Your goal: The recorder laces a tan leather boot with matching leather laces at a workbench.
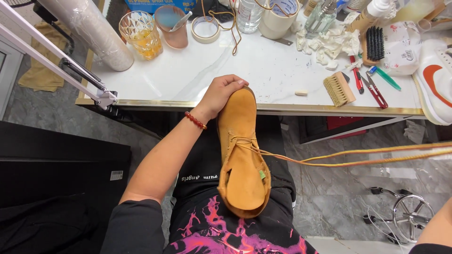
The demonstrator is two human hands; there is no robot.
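Observation:
A tan suede boot (242, 155) lies on my lap, toe pointing toward the white table (188, 75). My left hand (220, 94) grips the boot's toe end; a red bead bracelet circles that wrist. The boot's yellow laces (358, 157) are pulled taut to the right and run out of the frame's right edge. My right hand is out of view; only the bare forearm (435, 226) shows at the lower right corner.
On the table stand a cut-glass tumbler (141, 34), tape rolls (205, 29), a clear bottle (248, 14), crumpled tissues (329, 42), two brushes (339, 88), red pliers (375, 90) and a white sneaker (435, 80). A clamp-mounted arm (70, 70) crosses the left. A stool base (409, 214) stands lower right.

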